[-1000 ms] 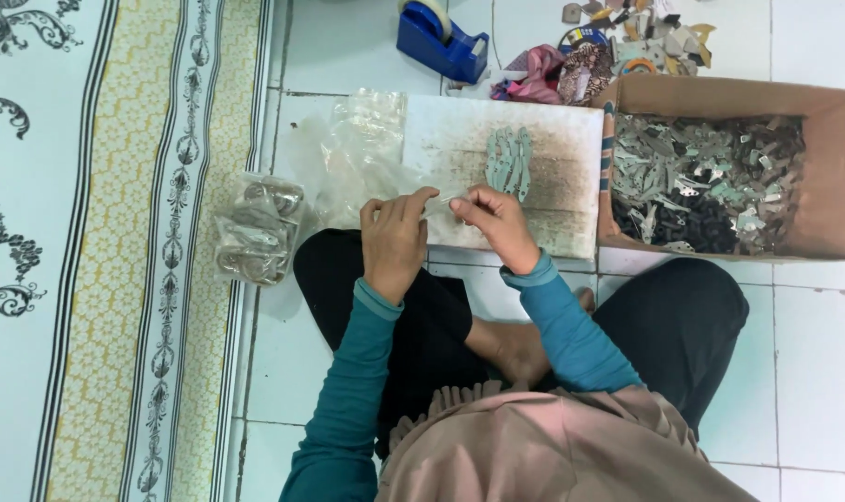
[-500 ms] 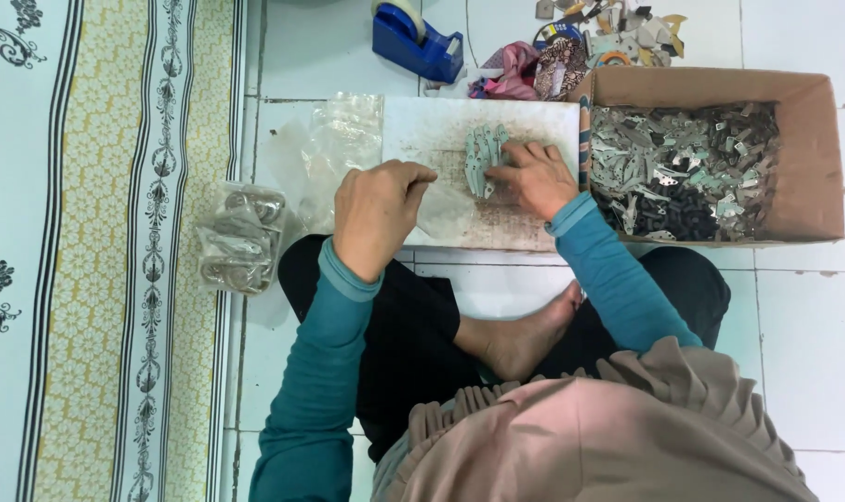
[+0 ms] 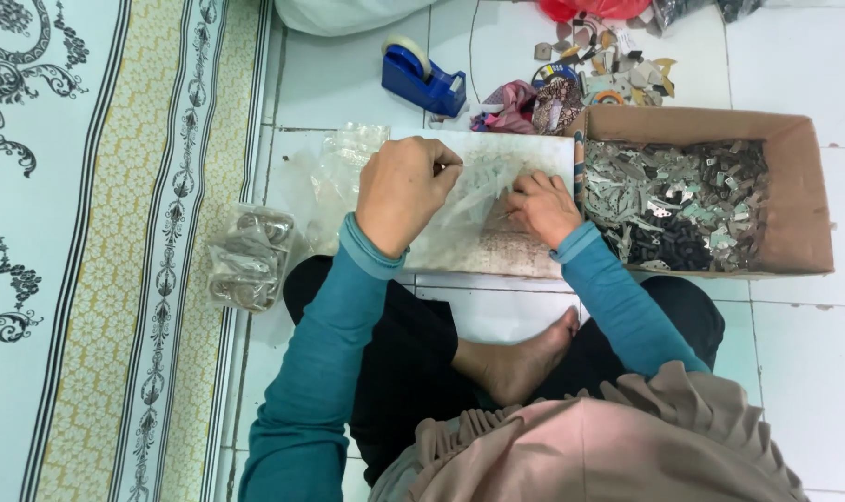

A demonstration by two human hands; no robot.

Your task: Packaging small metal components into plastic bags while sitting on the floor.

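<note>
Left grip: the left hand (image 3: 404, 191) is pinched together at the fingertips on the upper edge of a small clear plastic bag (image 3: 474, 186), thumb and forefinger closed at the bag's mouth.
Right grip: the right hand (image 3: 543, 209) has its fingers curled together low on the same bag, at its right side; whether it also holds a small piece I cannot tell.
Bag from the grips: it lies between the two hands, stretched from the left pinch down and rightward to the right one, so its long axis runs slantwise from hand to hand.
Under the grips: a worn white board (image 3: 497, 251) lying on the tiled floor (image 3: 813, 372), with the bag just above or touching it.
Right of the right grip: a cardboard box (image 3: 808, 204) full of small grey metal pieces (image 3: 673, 195), just beside the board; the right hand is the nearer one.
Left of the left grip: loose clear bags (image 3: 334, 172) on the board's edge, and further out a filled bag of parts (image 3: 250, 260) at the edge of the patterned mat (image 3: 88, 279).
Beyond the grips: a blue tape dispenser (image 3: 422, 79), well apart.
</note>
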